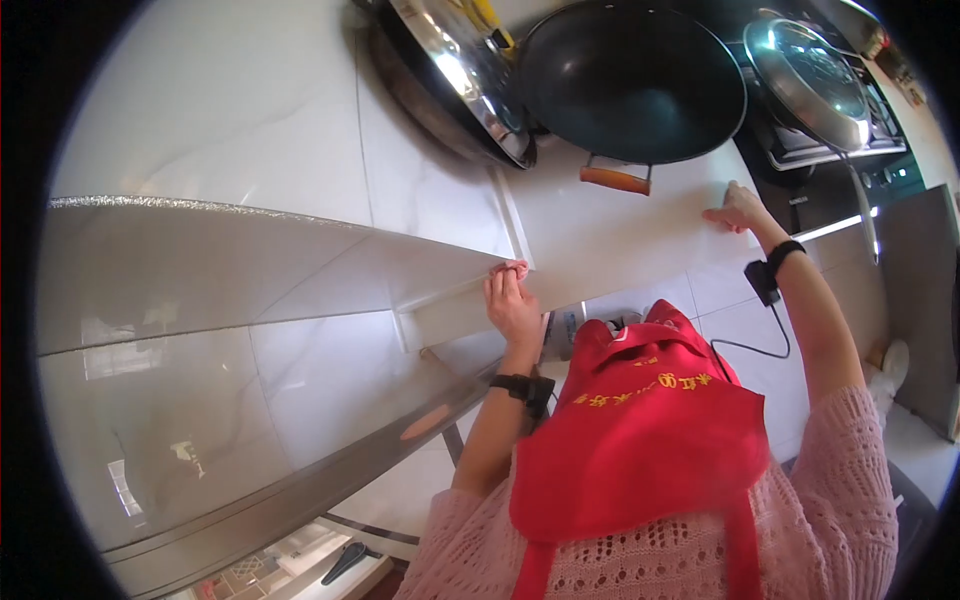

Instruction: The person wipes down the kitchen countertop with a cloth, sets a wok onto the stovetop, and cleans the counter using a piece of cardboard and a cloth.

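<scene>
My left hand (512, 308) is closed on a small crumpled pink cloth (517, 269), pressed at the corner where the white tiled ledge meets the counter. My right hand (738, 208) is on the right part of the pale counter (600, 225), near the stove; its thumb is apart from the fingers and nothing shows in it. Between and beyond my hands stands a large black wok (635, 85) with an orange-brown handle (615, 180) pointing toward me. Each wrist wears a black strap with a small device.
A shiny lidded pan (450, 80) leans left of the wok. Another pan with a glass lid (808, 82) sits on the stove (890, 125), its long handle jutting toward me. A cable hangs from my right wrist. A white shoe (895, 365) shows at right.
</scene>
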Demonstrator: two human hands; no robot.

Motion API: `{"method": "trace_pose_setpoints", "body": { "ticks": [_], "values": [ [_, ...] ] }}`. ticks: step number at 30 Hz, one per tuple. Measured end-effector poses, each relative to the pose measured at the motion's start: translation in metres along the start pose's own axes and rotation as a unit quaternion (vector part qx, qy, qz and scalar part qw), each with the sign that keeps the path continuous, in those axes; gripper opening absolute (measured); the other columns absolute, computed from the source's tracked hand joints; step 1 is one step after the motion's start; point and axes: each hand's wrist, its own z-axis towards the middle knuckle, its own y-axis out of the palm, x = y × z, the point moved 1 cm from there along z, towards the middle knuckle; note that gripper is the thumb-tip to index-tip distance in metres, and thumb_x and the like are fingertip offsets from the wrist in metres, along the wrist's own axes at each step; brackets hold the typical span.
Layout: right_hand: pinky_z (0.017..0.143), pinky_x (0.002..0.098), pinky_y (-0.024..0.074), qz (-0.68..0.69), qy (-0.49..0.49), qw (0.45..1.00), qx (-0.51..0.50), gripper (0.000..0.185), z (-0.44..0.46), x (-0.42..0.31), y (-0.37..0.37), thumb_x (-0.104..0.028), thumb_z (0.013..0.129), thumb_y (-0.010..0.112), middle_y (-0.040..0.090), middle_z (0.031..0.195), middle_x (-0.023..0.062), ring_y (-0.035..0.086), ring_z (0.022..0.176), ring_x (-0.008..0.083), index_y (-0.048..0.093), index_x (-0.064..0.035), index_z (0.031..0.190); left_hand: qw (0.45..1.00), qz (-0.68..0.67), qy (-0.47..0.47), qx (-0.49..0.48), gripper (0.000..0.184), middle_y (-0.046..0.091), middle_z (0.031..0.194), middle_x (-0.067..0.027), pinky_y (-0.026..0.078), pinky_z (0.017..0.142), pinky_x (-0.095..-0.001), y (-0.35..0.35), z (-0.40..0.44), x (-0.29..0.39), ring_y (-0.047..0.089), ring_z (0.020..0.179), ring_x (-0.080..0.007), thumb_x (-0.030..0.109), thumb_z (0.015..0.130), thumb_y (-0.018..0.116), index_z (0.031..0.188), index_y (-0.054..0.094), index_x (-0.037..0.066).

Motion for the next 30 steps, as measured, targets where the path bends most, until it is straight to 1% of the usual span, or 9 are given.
{"method": "trace_pose_setpoints", "body": {
  "ticks": [5,10,12,15,19,24,25,28,30],
  "values": [
    [0.052,0.0334,0.0562,-0.062,0.06,0.996,-0.033,0.066,-0.002,-0.015,0.0,-0.042,0.074,0.081,0.066,0.068,0.0137,0.067,0.057,0.0233,0.052,0.0083,0.105,0.976,-0.156,0.095,-0.115,0.016,0.065,0.096,-0.0108,0.051,0.082,-0.0423,-0.012,0.004,0.019,0.061,0.094,-0.0331,-0.002,0.079,0.06,0.093,0.064,0.004],
    [0.049,0.0334,0.0554,-0.039,0.011,0.999,-0.016,0.071,-0.003,-0.002,0.004,-0.042,0.076,0.078,0.066,0.068,0.0158,0.066,0.053,0.0253,0.045,0.0121,0.107,0.991,-0.043,-0.09,0.084,0.016,0.065,0.098,-0.0117,0.05,0.082,-0.0425,-0.043,0.002,-0.008,0.06,0.1,-0.0336,0.0,0.081,0.061,0.096,0.064,0.004],
    [0.055,0.0347,0.0562,-0.043,-0.005,0.999,0.001,0.071,-0.003,0.002,0.006,-0.044,0.075,0.078,0.066,0.073,0.0171,0.067,0.058,0.0273,0.046,0.0115,0.107,0.977,-0.003,-0.148,0.153,0.017,0.066,0.099,-0.0114,0.049,0.083,-0.0433,-0.044,-0.004,-0.032,0.059,0.102,-0.0345,-0.001,0.081,0.06,0.097,0.064,0.005],
    [0.065,0.0363,0.0563,-0.062,-0.01,0.998,0.029,0.071,-0.006,0.003,0.008,-0.046,0.074,0.077,0.067,0.079,0.0189,0.069,0.067,0.0299,0.048,0.0103,0.107,0.966,-0.08,-0.19,0.157,0.017,0.066,0.096,-0.0104,0.048,0.085,-0.0442,-0.027,-0.011,-0.067,0.059,0.102,-0.0343,-0.001,0.079,0.061,0.095,0.065,0.004],
    [0.075,0.0373,0.0549,-0.091,-0.021,0.992,0.08,0.07,-0.001,0.011,0.016,-0.048,0.073,0.077,0.067,0.083,0.021,0.069,0.075,0.0318,0.051,0.0085,0.106,0.988,0.016,-0.111,0.109,0.016,0.066,0.093,-0.0111,0.048,0.085,-0.0443,-0.006,-0.005,-0.042,0.059,0.097,-0.0337,0.0,0.078,0.061,0.092,0.067,0.003],
    [0.067,0.0368,0.0556,-0.057,0.001,0.998,0.038,0.069,-0.018,-0.006,-0.004,-0.047,0.071,0.078,0.067,0.081,0.0201,0.069,0.068,0.0301,0.052,0.0085,0.103,0.998,0.017,-0.043,0.039,0.015,0.067,0.09,-0.0108,0.048,0.085,-0.0433,0.0,0.001,-0.001,0.06,0.089,-0.0331,0.002,0.078,0.06,0.089,0.07,0.004],
    [0.065,0.0367,0.0557,-0.054,0.009,0.998,0.038,0.069,-0.019,-0.009,-0.003,-0.047,0.071,0.078,0.067,0.08,0.0194,0.069,0.067,0.0295,0.052,0.0084,0.102,0.997,0.024,-0.026,0.07,0.014,0.067,0.088,-0.0096,0.047,0.085,-0.0423,0.004,0.001,0.002,0.06,0.088,-0.0322,0.003,0.078,0.061,0.089,0.07,0.005],
    [0.058,0.0356,0.0556,-0.06,0.004,0.998,0.033,0.068,-0.015,-0.007,-0.001,-0.046,0.07,0.079,0.066,0.071,0.0164,0.068,0.061,0.0272,0.051,0.0084,0.101,0.998,0.023,-0.015,0.048,0.015,0.068,0.089,-0.0084,0.047,0.087,-0.0416,0.001,0.002,0.005,0.062,0.088,-0.0311,0.003,0.077,0.062,0.089,0.07,0.007],
    [0.056,0.0349,0.0556,-0.037,-0.001,0.999,0.02,0.069,-0.016,-0.009,-0.004,-0.045,0.07,0.08,0.066,0.069,0.0152,0.068,0.059,0.0263,0.051,0.0088,0.1,0.998,-0.03,0.051,0.016,0.017,0.069,0.092,-0.0081,0.049,0.085,-0.0418,0.001,0.003,0.004,0.063,0.092,-0.0303,0.002,0.077,0.063,0.091,0.071,0.007]
  ]
}}
